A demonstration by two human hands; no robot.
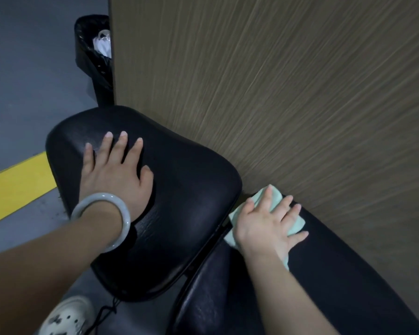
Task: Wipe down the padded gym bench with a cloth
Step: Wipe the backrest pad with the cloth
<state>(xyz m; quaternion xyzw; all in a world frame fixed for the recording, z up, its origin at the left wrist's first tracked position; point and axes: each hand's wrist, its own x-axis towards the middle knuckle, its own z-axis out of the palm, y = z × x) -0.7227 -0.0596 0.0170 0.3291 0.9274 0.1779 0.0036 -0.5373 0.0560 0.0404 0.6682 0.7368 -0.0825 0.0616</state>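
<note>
Right hand [264, 226] grip: palm flat, fingers splayed, pressing the mint cloth [294, 224] onto the long back pad [348, 274]. Pinned, not pinched. Cloth sits under the grip at the pad's top end, just beside the gap to the seat pad [191, 189], with the wood-grain wall [300, 93] right beyond the fingertips.

Left hand [114, 175]: open, nothing held, flat on the seat pad, probably bracing. Pale bangle [102, 221] on that wrist.

Handling guess: cloth is light, soft and limp, so it'll bunch or slide out from under the palm. Keep it folded and press with the whole hand. Pad vinyl looks smooth and slick, cushioned under load, so little drag. Corner by the wall is tight; lead with the fingertips.
</note>
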